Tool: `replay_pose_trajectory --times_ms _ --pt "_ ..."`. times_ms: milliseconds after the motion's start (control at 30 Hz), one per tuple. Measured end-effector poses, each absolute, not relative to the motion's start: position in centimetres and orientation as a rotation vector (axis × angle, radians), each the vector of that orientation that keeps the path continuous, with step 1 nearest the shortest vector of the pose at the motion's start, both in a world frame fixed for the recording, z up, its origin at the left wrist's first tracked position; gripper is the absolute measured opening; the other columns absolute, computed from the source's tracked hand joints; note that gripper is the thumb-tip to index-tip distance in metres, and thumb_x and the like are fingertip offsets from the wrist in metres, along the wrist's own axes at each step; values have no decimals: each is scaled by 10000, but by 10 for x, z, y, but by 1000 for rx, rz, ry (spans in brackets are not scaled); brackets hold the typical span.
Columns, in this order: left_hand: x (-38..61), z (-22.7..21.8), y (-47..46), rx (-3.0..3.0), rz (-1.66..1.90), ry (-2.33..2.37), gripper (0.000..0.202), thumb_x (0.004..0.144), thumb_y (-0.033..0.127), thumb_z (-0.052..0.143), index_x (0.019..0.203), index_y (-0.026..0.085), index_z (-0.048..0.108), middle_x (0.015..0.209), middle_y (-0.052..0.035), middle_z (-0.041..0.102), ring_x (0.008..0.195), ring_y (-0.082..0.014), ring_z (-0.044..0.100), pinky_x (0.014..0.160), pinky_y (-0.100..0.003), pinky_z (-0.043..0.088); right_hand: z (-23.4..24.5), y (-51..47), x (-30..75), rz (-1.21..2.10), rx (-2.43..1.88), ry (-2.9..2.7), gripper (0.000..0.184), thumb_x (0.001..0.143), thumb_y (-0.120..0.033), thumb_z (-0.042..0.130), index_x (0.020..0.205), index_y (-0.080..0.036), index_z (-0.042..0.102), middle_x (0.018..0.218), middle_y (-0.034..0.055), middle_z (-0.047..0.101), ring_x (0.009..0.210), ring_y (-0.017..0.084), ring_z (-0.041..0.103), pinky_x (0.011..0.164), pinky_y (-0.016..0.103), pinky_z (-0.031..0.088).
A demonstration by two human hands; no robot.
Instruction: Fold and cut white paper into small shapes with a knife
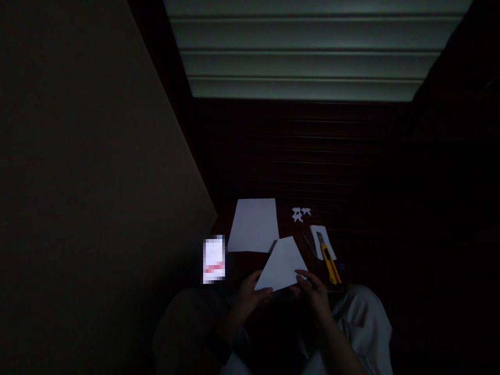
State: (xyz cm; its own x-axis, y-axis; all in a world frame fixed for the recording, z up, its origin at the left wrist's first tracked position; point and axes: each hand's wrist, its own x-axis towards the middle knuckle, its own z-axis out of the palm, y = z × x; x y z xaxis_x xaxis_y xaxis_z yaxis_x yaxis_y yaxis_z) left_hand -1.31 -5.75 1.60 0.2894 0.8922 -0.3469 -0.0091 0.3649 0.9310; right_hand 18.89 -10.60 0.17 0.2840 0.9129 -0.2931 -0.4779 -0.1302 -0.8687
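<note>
Between my hands is a folded sheet of white paper (282, 264), its sides slanting in towards a narrower far edge. My left hand (252, 292) grips its near left corner, thumb on top and fingers underneath. At the near right edge, my right hand (313, 290) holds the paper, with fingertips over its upper face and part of the hand below. Beyond it, a larger white sheet or stack (253, 225) lies flat on the dark table. A yellow box cutter (330, 264) with its blade showing lies right of my right hand, partly over narrow white paper strips (327, 240).
Several small folded white paper pieces (297, 214) sit at the table's far side. Dark scissors (310, 245), dimly seen, lie beside the strips. A bright blurred-out rectangle (214, 259) is at the left. A wall (97, 156) rises on the left, slatted shutters (304, 62) ahead.
</note>
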Motion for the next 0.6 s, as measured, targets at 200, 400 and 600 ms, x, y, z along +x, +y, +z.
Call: replay_pose_trajectory --times_ms 200,400,600 --pt "-14 17 -56 1029 757 1097 598 588 319 786 1110 155 543 886 -72 685 663 -213 655 557 -301 517 3 -105 189 1289 -1167 -465 427 654 -408 761 1007 -185 673 580 -32 545 630 204 654 573 282 493" --pt "-16 15 -57 1004 769 1091 630 558 338 808 1110 167 557 885 -64 690 635 -194 649 545 -283 513 5 -105 186 1262 -1192 -465 463 637 -420 771 1020 -176 677 555 -38 543 574 172 621 572 283 496" --pt "-11 6 -69 948 760 1055 710 569 357 812 1178 162 503 858 -75 697 685 -234 671 597 -333 540 16 -107 185 1185 -1211 -499 800 638 -328 786 1348 -271 422 648 -32 618 572 163 597 558 286 505"
